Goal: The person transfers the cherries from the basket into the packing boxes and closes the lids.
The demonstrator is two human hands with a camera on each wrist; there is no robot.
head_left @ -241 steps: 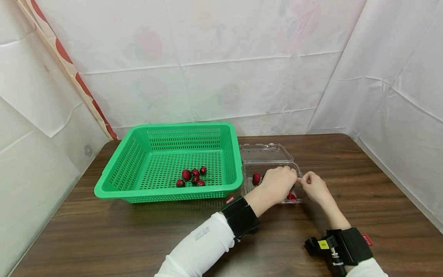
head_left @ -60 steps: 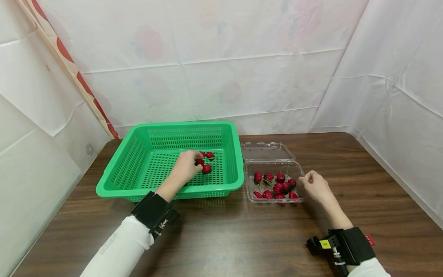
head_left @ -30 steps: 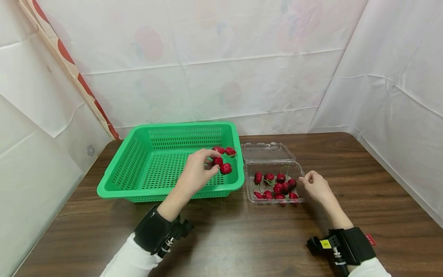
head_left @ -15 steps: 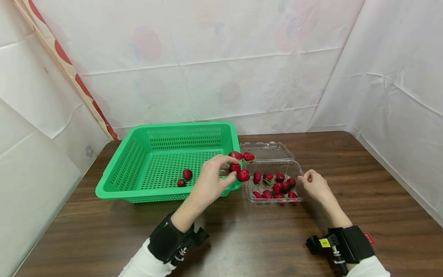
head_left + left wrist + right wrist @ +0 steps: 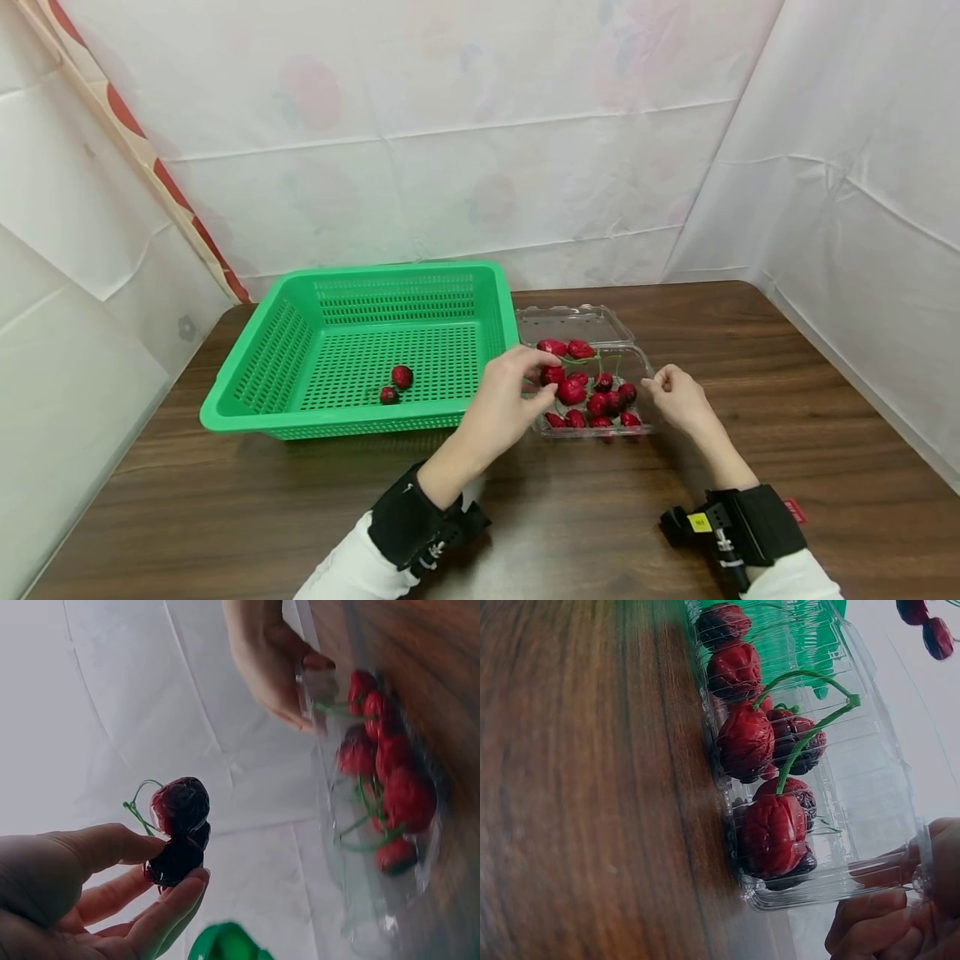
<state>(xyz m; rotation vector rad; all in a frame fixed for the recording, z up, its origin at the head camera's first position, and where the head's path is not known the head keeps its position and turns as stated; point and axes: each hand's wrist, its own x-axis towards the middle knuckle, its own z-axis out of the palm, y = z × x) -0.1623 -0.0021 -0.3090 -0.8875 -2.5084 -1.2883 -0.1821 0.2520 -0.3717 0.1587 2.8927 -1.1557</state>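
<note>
My left hand (image 5: 510, 396) pinches a small bunch of dark red cherries (image 5: 572, 392) between thumb and fingertips, over the left part of a clear plastic clamshell box (image 5: 643, 367). In the left wrist view the held cherries (image 5: 180, 806) hang in the air with green stems, apart from the box. Several more cherries (image 5: 772, 832) with green stems lie inside the box. My right hand (image 5: 678, 398) pinches the box's right rim between thumb and fingers, as the right wrist view also shows. The lid (image 5: 573, 325) lies folded back behind the box.
A green plastic basket (image 5: 352, 421) with slotted walls stands left of the box, close beside it. Two cherries (image 5: 402, 377) lie on its floor near the front. White sheets (image 5: 450, 167) hang behind and at both sides of the brown wooden table (image 5: 300, 500).
My left hand has picked up a bunch of cherries from the basket and carried it right, over the box. Two cherries stay in the basket. My right hand has kept to the box's rim.
</note>
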